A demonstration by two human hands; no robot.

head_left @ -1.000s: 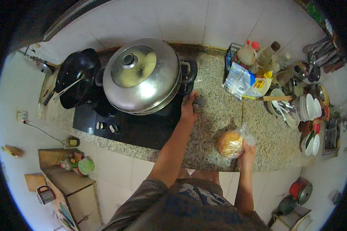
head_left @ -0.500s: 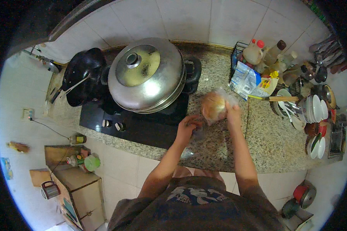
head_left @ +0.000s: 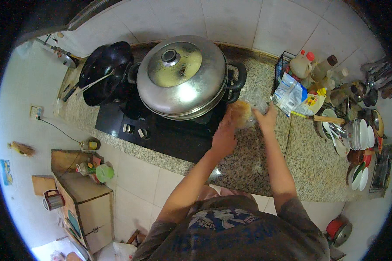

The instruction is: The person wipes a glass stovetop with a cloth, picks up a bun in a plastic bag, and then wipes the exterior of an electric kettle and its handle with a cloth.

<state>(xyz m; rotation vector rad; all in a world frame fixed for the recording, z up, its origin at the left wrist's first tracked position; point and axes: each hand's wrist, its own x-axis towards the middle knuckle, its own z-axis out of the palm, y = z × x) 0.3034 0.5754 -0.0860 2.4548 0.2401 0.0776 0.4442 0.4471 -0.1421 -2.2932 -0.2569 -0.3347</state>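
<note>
A golden-brown bun (head_left: 241, 111), round and bread-like, is above the speckled counter just right of the big steamer pot (head_left: 185, 93). My left hand (head_left: 224, 137) grips the bun from its left and near side, its fingers partly hidden behind it. A crinkled clear plastic bag (head_left: 257, 102) lies against the bun's right side. My right hand (head_left: 267, 119) is closed on the bag's right edge, thumb toward the bun. How much of the bun is inside the bag I cannot tell.
The pot stands on a black gas stove (head_left: 148, 132), its handle (head_left: 238, 82) close to the bun. A black wok (head_left: 106, 74) is at left. Behind to the right are a bottle rack (head_left: 283, 65), food packets (head_left: 287, 93), chopsticks (head_left: 329, 119) and stacked bowls (head_left: 357, 132).
My left hand has moved up from below the bun and now grips it. My right hand has shifted off the bun to the bag's side. The whole view has shifted slightly.
</note>
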